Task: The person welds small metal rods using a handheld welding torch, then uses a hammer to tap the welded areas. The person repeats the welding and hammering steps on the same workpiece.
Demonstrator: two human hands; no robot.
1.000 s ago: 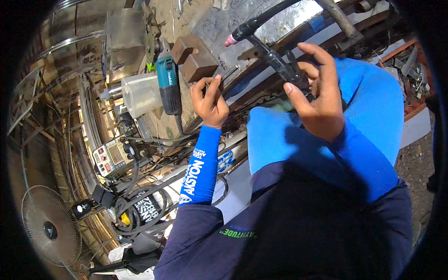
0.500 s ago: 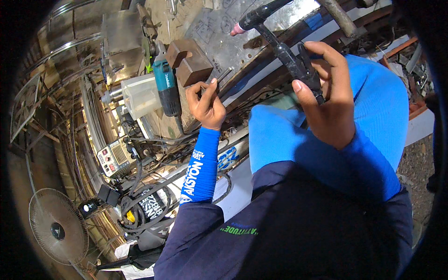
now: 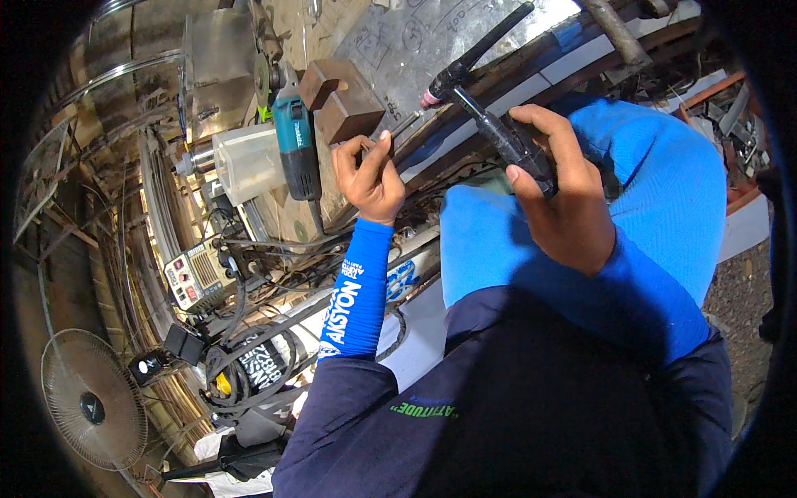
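Note:
My right hand is closed round the handle of a black TIG welding torch. The torch has a long back cap pointing up to the right and a pink cup aimed down to the left. In the fingers of my left hand is a thin metal rod, slanting up to the right. Its far end lies close by the pink cup; whether they touch I cannot tell. Just beyond the left hand, a notched brown metal block rests on the worktop beside a marked metal sheet.
A teal-and-black angle grinder lies left of the block, beside a translucent plastic container. Farther left are a welding machine, coiled black cables and a fan. A hammer-like tool lies at the top right.
My right hand has brought the torch down and slightly left, so its pink cup is now close to the rod's end. My left hand stays almost in place with the rod.

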